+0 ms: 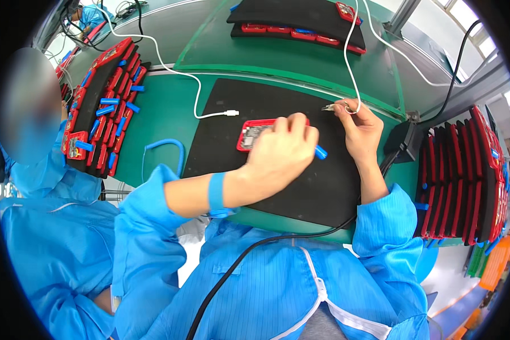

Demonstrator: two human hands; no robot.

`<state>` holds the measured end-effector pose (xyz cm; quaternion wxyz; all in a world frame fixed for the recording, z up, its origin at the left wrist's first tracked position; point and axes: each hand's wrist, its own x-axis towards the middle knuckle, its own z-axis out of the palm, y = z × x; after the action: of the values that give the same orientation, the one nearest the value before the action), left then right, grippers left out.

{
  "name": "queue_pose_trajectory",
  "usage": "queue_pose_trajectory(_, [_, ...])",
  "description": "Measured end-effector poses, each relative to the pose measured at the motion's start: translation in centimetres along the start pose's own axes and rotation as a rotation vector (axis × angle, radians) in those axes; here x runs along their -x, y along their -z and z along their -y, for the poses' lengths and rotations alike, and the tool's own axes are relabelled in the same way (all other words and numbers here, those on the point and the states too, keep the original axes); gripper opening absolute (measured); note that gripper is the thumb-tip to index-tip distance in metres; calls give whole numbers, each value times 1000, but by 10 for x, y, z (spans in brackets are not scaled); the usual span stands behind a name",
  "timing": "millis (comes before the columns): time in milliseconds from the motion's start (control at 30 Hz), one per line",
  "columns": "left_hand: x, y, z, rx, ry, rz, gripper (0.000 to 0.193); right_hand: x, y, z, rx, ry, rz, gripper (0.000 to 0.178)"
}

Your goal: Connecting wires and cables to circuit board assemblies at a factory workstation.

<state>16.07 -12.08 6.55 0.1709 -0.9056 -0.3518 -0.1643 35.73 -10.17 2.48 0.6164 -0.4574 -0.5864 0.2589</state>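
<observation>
Over the black mat, the left hand was bunched with fingers bent downward, whether pinching or merely resting could not be told, while the right hand, to its right, pinched a plug between thumb and finger. Beneath the left hand, on the mat, lay the red-framed circuit board, judged light and stiff, its exposed parts fragile, best held by the rim. The plug, smallest, appeared rigid and light, best gripped behind its tip.
</observation>
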Motion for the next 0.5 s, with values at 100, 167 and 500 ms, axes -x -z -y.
queue_pose_trajectory(100, [-3, -1, -11, 314, 34, 131, 63, 2, 0, 0, -42, -21, -38, 8])
queue_pose_trajectory(167, [-4, 4, 12, 571, 18, 180, 74, 0, 4, -2, 35, 21, -24, 8])
queue_pose_trajectory(500, [18, -26, 59, 747, 59, 233, 67, 0, -14, 18, 150, 172, 463, 15])
